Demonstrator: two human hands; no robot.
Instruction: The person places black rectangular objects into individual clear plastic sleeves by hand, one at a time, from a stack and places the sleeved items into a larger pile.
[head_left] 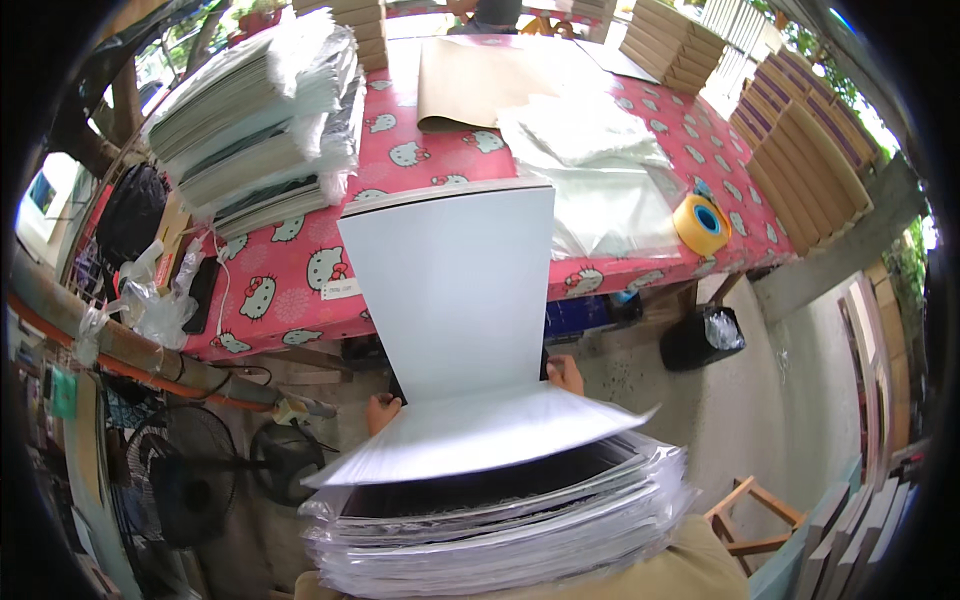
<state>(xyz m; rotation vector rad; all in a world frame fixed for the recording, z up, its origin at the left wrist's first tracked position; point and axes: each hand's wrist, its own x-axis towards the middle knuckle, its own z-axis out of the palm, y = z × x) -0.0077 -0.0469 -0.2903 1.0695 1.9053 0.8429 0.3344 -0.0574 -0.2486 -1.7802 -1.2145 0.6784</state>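
A large white sheet (455, 290) with several layers showing at its far edge rests against the table front and slopes down toward me. Its near part bends upward over a stack of plastic-sleeved sheets (500, 545) on my lap. My left hand (383, 412) is closed at the sheet's left side, and my right hand (565, 374) is closed at its right side. Both have their fingers curled by dark edges showing beneath the white surface. The fingertips are partly hidden. Black shows on top of the lap stack, under the lifted edge.
A pink patterned table (270, 320) bears tall wrapped stacks (260, 120), brown paper (470, 80), clear plastic sleeves (610, 200) and yellow tape (702, 224). Cardboard boxes (805, 180) stand at right. A black bin (702, 340), fan (185, 470) and wooden stool (755, 515) flank me.
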